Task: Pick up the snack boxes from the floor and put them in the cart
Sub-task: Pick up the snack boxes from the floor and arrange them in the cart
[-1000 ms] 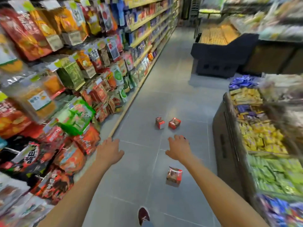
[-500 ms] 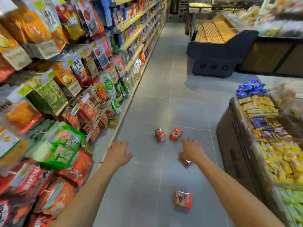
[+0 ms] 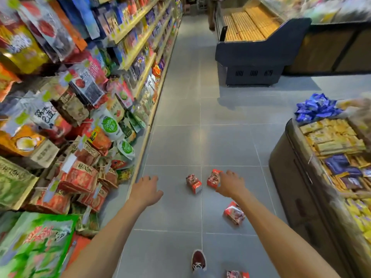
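Two bare arms reach forward and down from the bottom edge of the view, both stretched nearly straight. The left forearm [image 3: 104,237] rises from the lower left and ends in the left grip [image 3: 145,190], a bare hand held palm down. Its fingers are loosely spread and slightly bent, the thumb points inward, and it holds nothing. The right forearm [image 3: 281,233] comes in from the lower right, angled inward. The right grip [image 3: 230,184] is also palm down, fingers splayed and pointing forward, with nothing clasped in it. The two grips are well apart, at about the same height. Low between the arms, one foot in a dark red shoe [image 3: 198,259] points forward.
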`<action>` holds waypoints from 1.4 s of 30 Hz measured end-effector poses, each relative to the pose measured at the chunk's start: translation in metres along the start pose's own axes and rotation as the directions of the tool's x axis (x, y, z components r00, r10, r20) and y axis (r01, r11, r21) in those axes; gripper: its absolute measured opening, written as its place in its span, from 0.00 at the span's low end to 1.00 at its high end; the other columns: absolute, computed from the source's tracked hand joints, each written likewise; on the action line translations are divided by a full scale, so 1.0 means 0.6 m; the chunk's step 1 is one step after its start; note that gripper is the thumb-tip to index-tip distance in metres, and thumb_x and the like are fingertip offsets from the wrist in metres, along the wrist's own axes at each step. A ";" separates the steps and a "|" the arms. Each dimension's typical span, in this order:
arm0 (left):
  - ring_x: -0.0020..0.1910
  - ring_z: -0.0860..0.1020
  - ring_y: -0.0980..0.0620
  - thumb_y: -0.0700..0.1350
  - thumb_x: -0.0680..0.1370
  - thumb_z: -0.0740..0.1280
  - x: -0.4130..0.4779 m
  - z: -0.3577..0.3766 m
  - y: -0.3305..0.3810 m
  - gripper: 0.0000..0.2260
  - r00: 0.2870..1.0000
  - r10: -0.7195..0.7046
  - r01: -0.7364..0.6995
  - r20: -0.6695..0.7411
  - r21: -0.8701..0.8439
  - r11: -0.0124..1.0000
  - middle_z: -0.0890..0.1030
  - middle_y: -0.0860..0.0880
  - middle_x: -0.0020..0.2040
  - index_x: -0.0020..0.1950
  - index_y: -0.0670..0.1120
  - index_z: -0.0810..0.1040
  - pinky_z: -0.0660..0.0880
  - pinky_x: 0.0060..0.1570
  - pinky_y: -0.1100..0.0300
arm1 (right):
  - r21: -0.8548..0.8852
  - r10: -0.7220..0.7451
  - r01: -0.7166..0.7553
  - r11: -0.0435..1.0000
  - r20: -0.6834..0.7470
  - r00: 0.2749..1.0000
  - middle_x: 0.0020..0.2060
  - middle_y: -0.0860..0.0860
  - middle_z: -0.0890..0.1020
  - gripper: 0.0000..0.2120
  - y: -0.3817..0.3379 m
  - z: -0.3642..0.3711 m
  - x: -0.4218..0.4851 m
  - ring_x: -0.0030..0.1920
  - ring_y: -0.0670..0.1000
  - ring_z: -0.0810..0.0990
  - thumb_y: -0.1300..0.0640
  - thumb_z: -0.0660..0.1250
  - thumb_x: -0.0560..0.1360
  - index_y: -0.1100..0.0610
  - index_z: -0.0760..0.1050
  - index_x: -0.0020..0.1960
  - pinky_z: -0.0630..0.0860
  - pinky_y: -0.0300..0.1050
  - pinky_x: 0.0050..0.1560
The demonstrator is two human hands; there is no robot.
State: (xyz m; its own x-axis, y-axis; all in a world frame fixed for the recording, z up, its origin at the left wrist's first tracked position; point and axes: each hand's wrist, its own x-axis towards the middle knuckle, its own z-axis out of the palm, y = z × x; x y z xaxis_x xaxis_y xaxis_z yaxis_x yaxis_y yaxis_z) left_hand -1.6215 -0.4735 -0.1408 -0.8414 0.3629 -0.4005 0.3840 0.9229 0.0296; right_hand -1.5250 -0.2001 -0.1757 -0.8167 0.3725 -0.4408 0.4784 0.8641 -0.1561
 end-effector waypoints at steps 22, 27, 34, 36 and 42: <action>0.70 0.68 0.43 0.53 0.78 0.63 0.515 -0.019 0.098 0.26 0.894 0.380 -0.414 0.235 0.117 0.903 0.69 0.45 0.70 0.75 0.49 0.64 0.66 0.66 0.50 | 0.118 0.323 -0.341 0.933 0.148 0.935 0.70 0.59 0.68 0.33 0.005 -0.024 0.379 0.70 0.61 0.68 0.41 0.66 0.76 0.56 0.63 0.75 0.68 0.56 0.69; 0.67 0.70 0.41 0.51 0.76 0.64 0.644 0.030 0.110 0.25 0.831 0.470 -0.522 0.298 0.123 0.844 0.72 0.44 0.66 0.72 0.48 0.67 0.68 0.62 0.50 | 0.151 0.401 -0.427 0.892 0.175 0.899 0.70 0.59 0.68 0.32 -0.010 0.020 0.482 0.69 0.62 0.68 0.43 0.67 0.76 0.57 0.64 0.74 0.68 0.56 0.67; 0.64 0.71 0.40 0.54 0.78 0.63 0.813 0.203 0.125 0.23 0.759 0.546 -0.610 0.355 0.091 0.787 0.72 0.42 0.65 0.71 0.46 0.67 0.69 0.60 0.49 | 0.352 0.504 -0.554 0.755 0.229 0.833 0.68 0.60 0.70 0.34 0.007 0.179 0.649 0.68 0.62 0.70 0.41 0.69 0.75 0.58 0.64 0.74 0.70 0.57 0.67; 0.63 0.72 0.40 0.53 0.78 0.63 0.863 0.267 0.128 0.23 0.737 0.574 -0.641 0.357 0.100 0.761 0.73 0.43 0.64 0.71 0.46 0.68 0.69 0.59 0.50 | 0.469 0.555 -0.607 0.641 0.263 0.789 0.68 0.61 0.70 0.34 0.021 0.240 0.707 0.68 0.63 0.70 0.42 0.68 0.76 0.61 0.64 0.72 0.70 0.56 0.67; 0.53 0.78 0.38 0.54 0.62 0.64 0.989 0.506 0.129 0.26 0.620 0.696 -0.783 0.363 0.221 0.582 0.81 0.41 0.51 0.56 0.44 0.80 0.74 0.54 0.43 | 0.541 0.647 -0.659 0.522 0.251 0.720 0.67 0.60 0.70 0.29 0.059 0.435 0.867 0.69 0.61 0.69 0.49 0.67 0.76 0.63 0.64 0.71 0.69 0.53 0.66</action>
State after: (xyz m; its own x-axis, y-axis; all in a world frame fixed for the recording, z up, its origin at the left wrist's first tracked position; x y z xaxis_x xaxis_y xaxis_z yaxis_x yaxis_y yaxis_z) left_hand -1.9754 -0.2259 -0.6540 -0.1166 0.8203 -0.5599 0.9659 0.2249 0.1284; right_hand -1.8486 -0.0643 -0.6411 -0.1972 0.7422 -0.6405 0.9626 0.0229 -0.2698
